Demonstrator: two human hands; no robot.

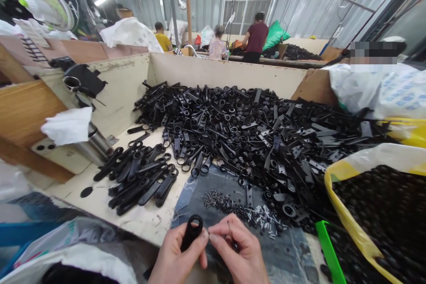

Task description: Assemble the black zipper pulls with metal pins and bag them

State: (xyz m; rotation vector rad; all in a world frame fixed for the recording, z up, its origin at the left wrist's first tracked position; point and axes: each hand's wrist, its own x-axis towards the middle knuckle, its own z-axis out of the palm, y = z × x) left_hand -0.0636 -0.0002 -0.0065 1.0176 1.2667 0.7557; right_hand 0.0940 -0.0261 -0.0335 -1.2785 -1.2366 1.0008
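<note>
The left hand (176,254) grips a black plastic loop-ended pull (191,231) between its fingers (199,236), with the loop standing upward. The right hand (238,250) sits just beside it at 1 o'clock, its fingers (222,230) closed on a thin dark pin (230,231), too small to make out in detail. The hands are at the near edge of a cream tabletop (146,226).

Just beyond them at 12 o'clock, a scatter of tiny dark metal pieces (222,202) lies on a worn grey mat (196,186), with short silver tubes (264,219) beside it at 1 o'clock. At 3 o'clock, near the right hand, lies a bright green plastic strip (328,253), and behind it a yellow-edged bag (342,191) filled with small black parts (376,213). At 11 o'clock, long black pulls (140,182) lie loosely grouped, and a large heap of black plastic parts (239,128) spreads across 12 o'clock to a cream wall (213,71).

At 10 o'clock, a white tissue (66,126) lies over a steel flask (95,142). Far off at 12 o'clock, a person in a maroon shirt (256,37) stands near a seated person in a pale top (218,46).
</note>
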